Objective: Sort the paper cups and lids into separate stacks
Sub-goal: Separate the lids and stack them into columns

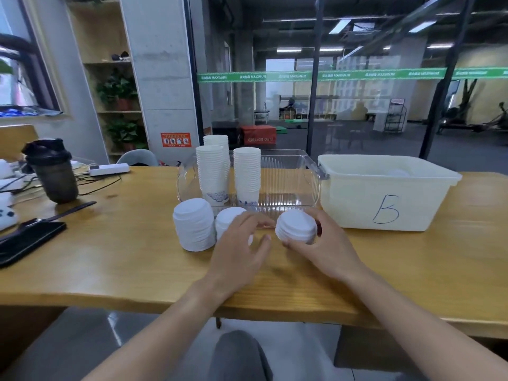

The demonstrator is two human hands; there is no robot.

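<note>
Three tall stacks of white paper cups (213, 171) stand in the left part of a clear plastic tray (288, 185). In front of the tray sit three stacks of white lids. The tallest lid stack (193, 225) is on the left. A lower middle lid stack (228, 220) is partly hidden by my left hand (242, 243), which hovers just in front of it with relaxed, spread fingers. My right hand (327, 244) grips the right lid stack (295, 225), thumb below it and fingers curled round its right side.
A cream plastic bin marked "B" (384, 193) stands right of the tray. At the left are a dark shaker bottle (53, 171), a black phone (27, 239), a power strip (108, 169) and cables. The table's front edge runs just below my wrists.
</note>
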